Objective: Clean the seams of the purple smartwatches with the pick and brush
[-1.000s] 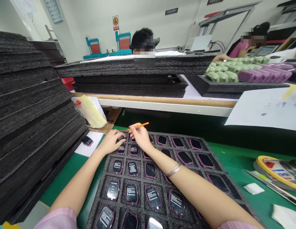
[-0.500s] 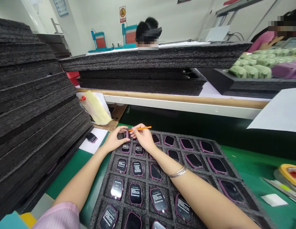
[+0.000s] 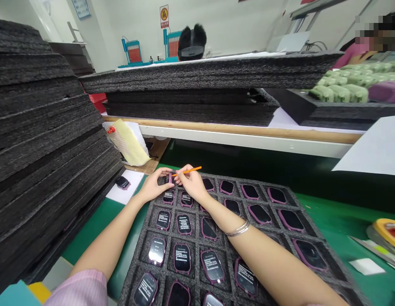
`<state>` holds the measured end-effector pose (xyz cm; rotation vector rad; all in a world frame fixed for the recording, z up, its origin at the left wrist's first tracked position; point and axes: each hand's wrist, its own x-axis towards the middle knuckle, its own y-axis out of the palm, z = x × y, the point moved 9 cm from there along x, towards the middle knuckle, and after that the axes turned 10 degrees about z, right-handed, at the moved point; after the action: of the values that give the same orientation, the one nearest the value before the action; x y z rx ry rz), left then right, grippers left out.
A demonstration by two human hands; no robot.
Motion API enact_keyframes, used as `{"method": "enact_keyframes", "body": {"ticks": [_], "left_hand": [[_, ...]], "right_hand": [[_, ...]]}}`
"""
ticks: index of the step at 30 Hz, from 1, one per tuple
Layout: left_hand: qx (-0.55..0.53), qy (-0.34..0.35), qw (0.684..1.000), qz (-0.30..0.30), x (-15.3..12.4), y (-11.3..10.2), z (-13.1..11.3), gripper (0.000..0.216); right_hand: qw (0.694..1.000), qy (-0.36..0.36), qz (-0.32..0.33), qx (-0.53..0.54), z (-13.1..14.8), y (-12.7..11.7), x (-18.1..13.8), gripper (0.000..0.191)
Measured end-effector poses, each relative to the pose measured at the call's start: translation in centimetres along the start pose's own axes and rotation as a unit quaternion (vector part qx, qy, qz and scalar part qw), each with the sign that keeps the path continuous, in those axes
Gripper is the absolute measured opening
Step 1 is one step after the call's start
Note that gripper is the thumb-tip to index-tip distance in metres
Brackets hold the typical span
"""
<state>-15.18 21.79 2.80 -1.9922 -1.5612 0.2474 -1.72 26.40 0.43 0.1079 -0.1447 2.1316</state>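
Dark grey foam tray (image 3: 172, 236) lies on the green tabletop (image 3: 89, 229), its cut cells holding rows of black-screened rectangular devices with magenta frames. Work is in hand at the tray's far left corner, where both hands meet over one magenta-framed device (image 3: 170, 178) in the corner cell; the device is largely hidden by the fingers. The left hand (image 3: 156, 185) is partly closed, with its fingers curved over the device; whether it grips the device cannot be determined. The right hand (image 3: 193, 183) is closed in a pinch on a slim orange stick (image 3: 189, 171), which lies almost level, its near end just above the device. A neighbouring magenta-framed device (image 3: 168, 196) sits in the next cell, just below the left hand. A stack of dark foam trays (image 3: 47, 127) rises beside the tabletop's left side.
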Motion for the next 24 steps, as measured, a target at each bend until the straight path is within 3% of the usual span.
{"method": "enact_keyframes", "body": {"ticks": [15,24], "left_hand": [[0.031,0.001,0.999,-0.004,-0.2,0.1,-0.4,0.041],[0.149,0.011,0.986,-0.069,-1.0,-0.3,-2.3,0.035]], "right_hand": [[1.0,-0.016,0.006,-0.014,-0.1,0.4,-0.1,0.027],[0.999,-0.011,-0.025,0.019,-0.5,-0.2,0.3,0.027]]}}
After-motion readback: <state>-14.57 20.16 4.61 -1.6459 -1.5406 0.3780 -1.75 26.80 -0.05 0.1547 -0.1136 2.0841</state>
